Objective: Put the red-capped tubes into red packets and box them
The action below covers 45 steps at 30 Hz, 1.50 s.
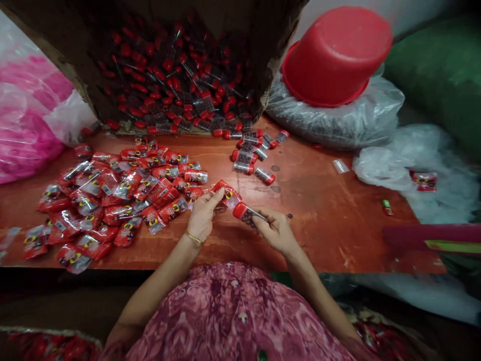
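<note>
My left hand (203, 214) is closed on a red printed plastic pouch (227, 193), thumb on top. A clear container with a red cap (247, 212) and dark contents is in my right hand (277, 228), gripped at its clear end. Its red cap meets the near end of the pouch; whether it is inside the opening I cannot tell. To the left lies a heap of red pouches (120, 193). Beyond my hands, several loose red-capped containers (244, 156) are scattered on the table.
An open cardboard box (80, 65) full of red-capped containers lies at the back of the wooden table (330, 225). A red tub (334, 60) rests upside down on a filled clear bag (376, 113). Pink-filled bags (30, 120) stand at left; crumpled plastic (391, 165) lies at right.
</note>
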{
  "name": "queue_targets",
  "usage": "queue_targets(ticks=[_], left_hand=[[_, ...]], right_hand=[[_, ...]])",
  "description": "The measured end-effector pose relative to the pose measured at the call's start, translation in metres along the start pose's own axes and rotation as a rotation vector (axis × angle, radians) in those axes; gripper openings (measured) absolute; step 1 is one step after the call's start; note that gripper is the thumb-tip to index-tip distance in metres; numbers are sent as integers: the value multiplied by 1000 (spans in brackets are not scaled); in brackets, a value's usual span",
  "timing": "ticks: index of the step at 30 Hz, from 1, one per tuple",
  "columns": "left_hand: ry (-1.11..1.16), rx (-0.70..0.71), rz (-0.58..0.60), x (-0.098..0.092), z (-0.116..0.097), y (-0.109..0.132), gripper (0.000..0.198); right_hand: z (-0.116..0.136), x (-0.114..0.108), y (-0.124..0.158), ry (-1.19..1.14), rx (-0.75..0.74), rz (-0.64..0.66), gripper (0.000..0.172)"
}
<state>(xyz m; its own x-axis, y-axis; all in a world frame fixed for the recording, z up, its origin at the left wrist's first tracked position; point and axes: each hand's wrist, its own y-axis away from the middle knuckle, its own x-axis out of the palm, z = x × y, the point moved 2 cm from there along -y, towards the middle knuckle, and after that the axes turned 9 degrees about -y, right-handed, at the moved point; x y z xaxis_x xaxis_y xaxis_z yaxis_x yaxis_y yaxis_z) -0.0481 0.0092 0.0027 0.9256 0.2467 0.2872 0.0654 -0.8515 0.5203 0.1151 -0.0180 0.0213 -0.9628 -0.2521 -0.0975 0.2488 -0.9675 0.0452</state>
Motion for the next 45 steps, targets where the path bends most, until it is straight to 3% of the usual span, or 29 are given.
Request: queue_targets(ticks=[8,14,19,26,32,37,41,45], left_hand=[[-125,156,52,0,-4,3,33],[-29,141,84,11,0,7,32],[58,34,89,16,10,9,35],[130,61,105,15,13,9,34],[149,2,128,15,17,9,34],[155,24,136,17,23,11,40],[38,-1,222,16,19,13,42],[118,92,138,11,11,10,41]], right_hand=[[-5,3,-7,-59,28,-21,20],[-13,8,-6,-182,102,-21,26],[-22,11,-8,-255,84,-171,27],[-31,26,-12,-271,61,-158,32],[-37,34,-8,-139,-27,-53,29],[-39,39,-12,-196,-8,-99,28],[-34,45,-17,-340,65,-96,27],[-30,49,-19,-376,44,-120,24]])
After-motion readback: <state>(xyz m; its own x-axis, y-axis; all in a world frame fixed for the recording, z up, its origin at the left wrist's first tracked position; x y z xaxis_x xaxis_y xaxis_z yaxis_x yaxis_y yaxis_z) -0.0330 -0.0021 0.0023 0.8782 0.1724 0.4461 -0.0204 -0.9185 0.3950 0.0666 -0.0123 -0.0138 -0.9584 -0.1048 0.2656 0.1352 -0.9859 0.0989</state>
